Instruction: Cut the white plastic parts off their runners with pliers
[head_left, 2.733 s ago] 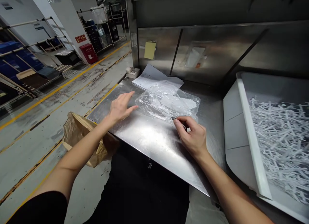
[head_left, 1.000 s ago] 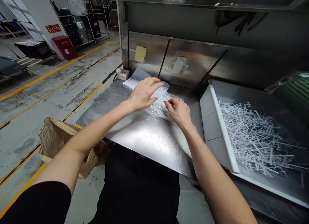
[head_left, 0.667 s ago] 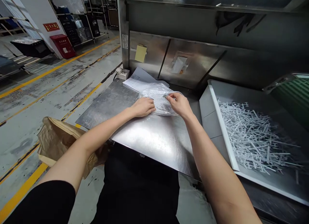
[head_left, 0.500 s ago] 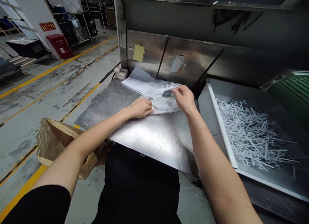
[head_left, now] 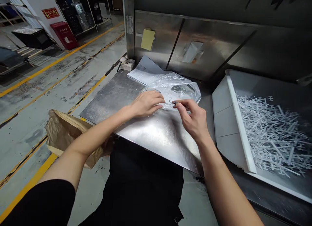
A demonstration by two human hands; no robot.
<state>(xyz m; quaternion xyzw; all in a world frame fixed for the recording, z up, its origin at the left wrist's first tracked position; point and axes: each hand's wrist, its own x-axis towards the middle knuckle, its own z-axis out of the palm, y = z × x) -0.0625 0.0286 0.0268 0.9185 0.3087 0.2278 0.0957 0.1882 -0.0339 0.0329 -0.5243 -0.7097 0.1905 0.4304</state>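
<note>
- Head view shows a metal table (head_left: pixel 156 133), smooth and brushed, with a bright glare near its front edge.
- On it lies a clear plastic bag (head_left: pixel 184 86), thin, shiny and full of wrinkles, between and beyond the two hands; its left part overlaps some white paper sheets (head_left: pixel 147 70), flat and printed.
- The left hand (head_left: pixel 147 103) is palm down at the near left side of the bag, fingers softly curved (whether it pinches the film, I cannot tell).
- The right hand (head_left: pixel 195 119) grips a small dark object (head_left: pixel 174 102) between thumb and fingers; its tip is just beside the bag, and its exact shape is mostly hidden.
- At the right stands a white bin (head_left: pixel 226 122) with smooth, upright walls, holding many thin, stiff white strips (head_left: pixel 275 138), tangled in a heap.
- Below the left forearm is a brown paper bag (head_left: pixel 58 130), creased and open-mouthed.
</note>
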